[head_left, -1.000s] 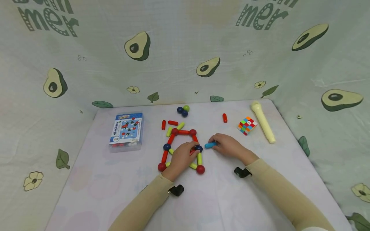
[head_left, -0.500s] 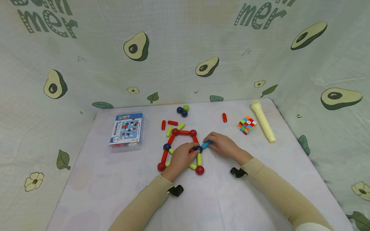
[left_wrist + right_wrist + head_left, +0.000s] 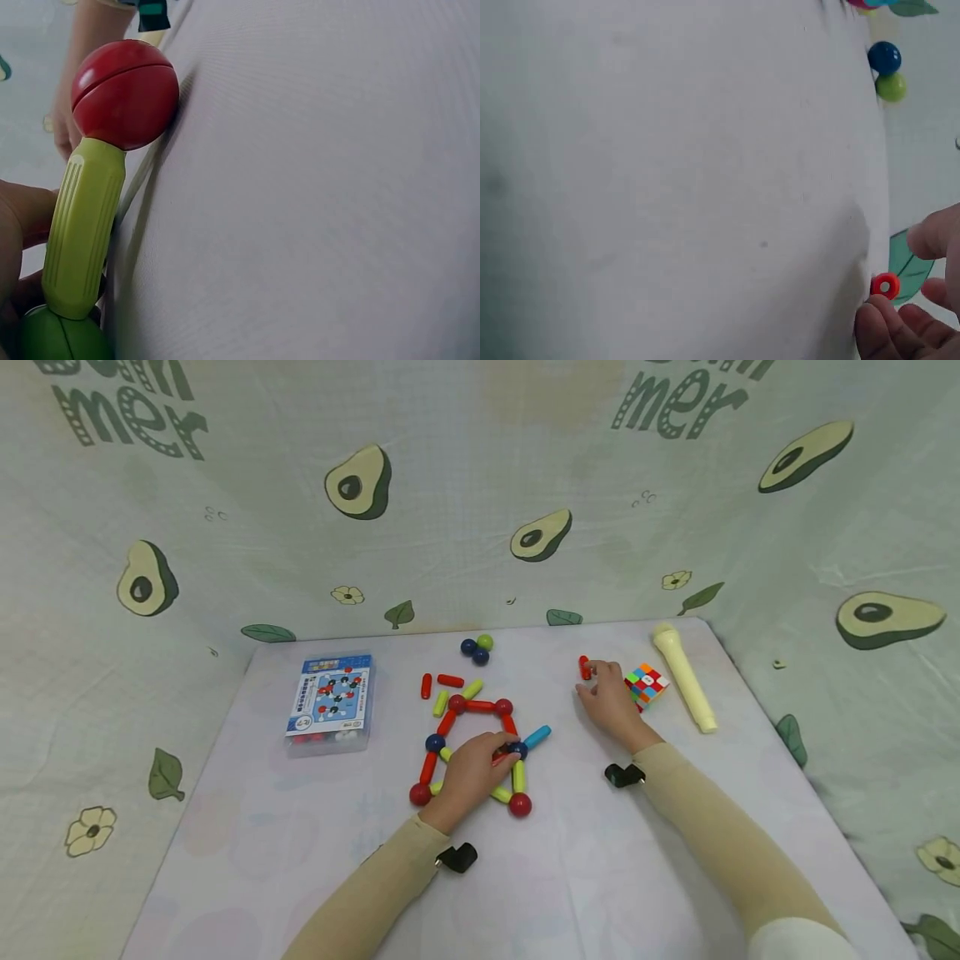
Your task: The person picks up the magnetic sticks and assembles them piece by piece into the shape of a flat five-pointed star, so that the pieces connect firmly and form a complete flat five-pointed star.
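On the pale tabletop (image 3: 225, 827), the blue rod (image 3: 537, 737) now meets the dark blue ball (image 3: 519, 750): one branch joined, we judge. The left hand (image 3: 476, 768) pinches an inner red rod (image 3: 499, 758) beside that ball; the right hand (image 3: 611, 702), thumb parted, has reached a loose red rod (image 3: 584, 667) beyond it, rightward. Only the left wrist view shows us a dark green ball (image 3: 64, 337).

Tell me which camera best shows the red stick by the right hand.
The head view: it shows most of the red stick lengthwise. The right wrist view shows mainly its round end; left wrist, none.
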